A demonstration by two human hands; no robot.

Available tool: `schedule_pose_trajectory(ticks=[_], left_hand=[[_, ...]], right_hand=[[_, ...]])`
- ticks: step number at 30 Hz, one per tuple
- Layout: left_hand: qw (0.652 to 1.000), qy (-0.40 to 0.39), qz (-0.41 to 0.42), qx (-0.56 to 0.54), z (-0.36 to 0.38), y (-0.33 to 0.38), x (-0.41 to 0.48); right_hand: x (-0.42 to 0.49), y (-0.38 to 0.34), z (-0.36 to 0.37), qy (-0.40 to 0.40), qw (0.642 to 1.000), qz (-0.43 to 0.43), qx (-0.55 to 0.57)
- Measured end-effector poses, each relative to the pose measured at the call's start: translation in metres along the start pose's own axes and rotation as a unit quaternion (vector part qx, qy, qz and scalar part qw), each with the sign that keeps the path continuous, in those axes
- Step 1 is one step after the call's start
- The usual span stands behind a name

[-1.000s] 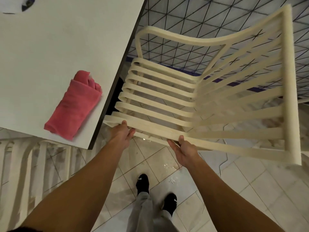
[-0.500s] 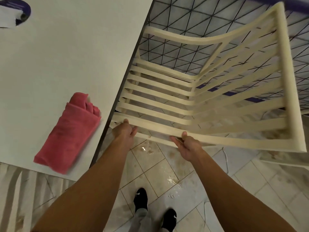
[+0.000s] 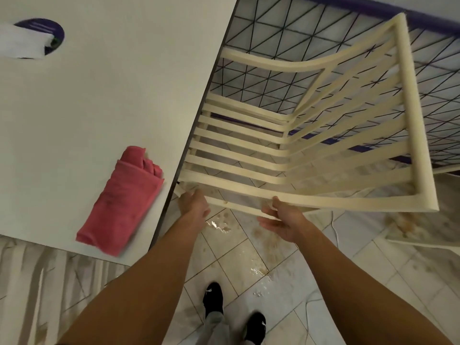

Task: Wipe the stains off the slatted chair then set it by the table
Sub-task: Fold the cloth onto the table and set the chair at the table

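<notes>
head view.

left hand (image 3: 194, 205): back of hand up, fingers curled over the near rail (image 3: 348, 204) of the chair (image 3: 416, 120), at the rail's end beside the table (image 3: 99, 108) edge. firm grip by the look of it; fingertips are hidden.

right hand (image 3: 281, 220): further along the same rail, thumb over the top, fingers under and loosely spread. reads as a light pinch, not a full wrap.

chair: cream, slatted, tipped over at an angle, its left side up against the table edge, possibly partly under it; cannot tell if the two touch. its feet are not visible, so you cannot tell how much of its weight your hands carry. a small brown speck shows on the near rail by your left hand; the other slats look clean, though blur hides detail.

towel (image 3: 119, 200): pink, rolled, on the table near the edge, in neither hand.

floor (image 3: 336, 270): pale tile, wet patches and brown splatter under the chair and ahead of your shoes.

handling, judged: the frame looks stiff and fairly light, as one rail held by two hands seems enough to steer it. the slats are thin, so treat them as the weak part and keep your hands on the rail or the thick side post. tighten the right hand before you turn it upright. smooth finish plus a wet floor: expect the legs to slide once set down.
</notes>
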State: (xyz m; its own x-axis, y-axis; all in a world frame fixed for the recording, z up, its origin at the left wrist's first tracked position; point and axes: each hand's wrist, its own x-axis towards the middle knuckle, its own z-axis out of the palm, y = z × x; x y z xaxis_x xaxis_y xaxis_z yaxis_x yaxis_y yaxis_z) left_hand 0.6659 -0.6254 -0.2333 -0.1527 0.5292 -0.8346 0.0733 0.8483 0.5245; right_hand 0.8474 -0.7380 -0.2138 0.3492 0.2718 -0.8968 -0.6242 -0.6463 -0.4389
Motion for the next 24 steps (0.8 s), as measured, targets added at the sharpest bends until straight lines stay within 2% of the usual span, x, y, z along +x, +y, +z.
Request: schedule_pose_trajectory(ticks=[3, 6, 14, 20, 24], left_hand=[[0.998, -0.037, 0.022, 0.047, -0.01, -0.016, -0.021], [0.995, -0.082, 0.038, 0.05, -0.021, -0.018, -0.051], [0.971, -0.174, 0.128, 0.099, -0.075, -0.026, -0.133], [0.948, -0.171, 0.232, 0.139, -0.141, -0.038, -0.181], [0.923, -0.127, 0.32, 0.17, -0.192, -0.051, -0.207]], right_hand=[[-0.024, 0.005, 0.001, -0.009, 0.998, -0.029, -0.047], [-0.052, 0.01, 0.003, -0.012, 0.993, -0.083, -0.081], [-0.152, 0.044, 0.016, -0.018, 0.974, -0.196, -0.108], [-0.22, 0.082, 0.02, -0.042, 0.947, -0.272, -0.166], [-0.263, 0.112, 0.021, -0.058, 0.919, -0.328, -0.211]])
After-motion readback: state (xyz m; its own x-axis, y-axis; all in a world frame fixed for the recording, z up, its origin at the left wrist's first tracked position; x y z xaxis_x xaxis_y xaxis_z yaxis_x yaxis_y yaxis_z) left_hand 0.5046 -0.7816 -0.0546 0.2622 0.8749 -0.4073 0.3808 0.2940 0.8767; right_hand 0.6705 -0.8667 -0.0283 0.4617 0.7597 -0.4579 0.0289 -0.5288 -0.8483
